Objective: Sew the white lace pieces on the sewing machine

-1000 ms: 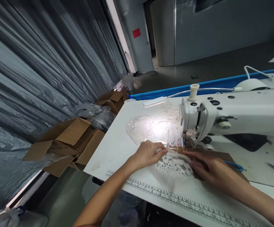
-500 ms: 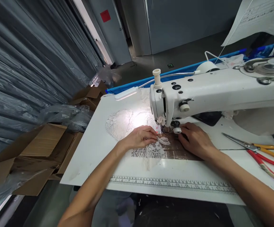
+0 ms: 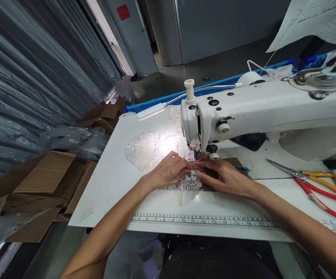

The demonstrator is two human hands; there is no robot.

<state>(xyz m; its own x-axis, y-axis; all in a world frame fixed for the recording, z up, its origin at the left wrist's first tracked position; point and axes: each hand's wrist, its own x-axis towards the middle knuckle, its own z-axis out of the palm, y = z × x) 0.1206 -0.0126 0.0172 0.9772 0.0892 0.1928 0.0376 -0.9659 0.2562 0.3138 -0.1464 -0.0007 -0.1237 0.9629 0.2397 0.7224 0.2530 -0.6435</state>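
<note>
White lace (image 3: 189,185) lies in front of the sewing machine's needle, over a brown plate (image 3: 207,188) on the table. My left hand (image 3: 170,169) is closed on the lace's upper edge, fingertips together just left of the needle. From the right, my right hand (image 3: 224,177) reaches in with thumb and fingers closing on the lace beside the presser foot (image 3: 195,155). Its palm hides the lace's right part. A blue loop (image 3: 242,169) shows behind this hand; whether it is held or lying there, I cannot tell.
The white sewing machine (image 3: 261,110) fills the right side. Scissors with orange handles (image 3: 319,179) and a red-handled tool (image 3: 316,195) lie at right. Another lace piece (image 3: 141,151) lies at left under the lamp (image 3: 151,111). Cardboard boxes (image 3: 40,174) stand beyond the left edge.
My right hand has moved left, from the plate's right side to the lace by the needle, covering the lace leaf. The blue loop now shows. My left hand stays on the lace.
</note>
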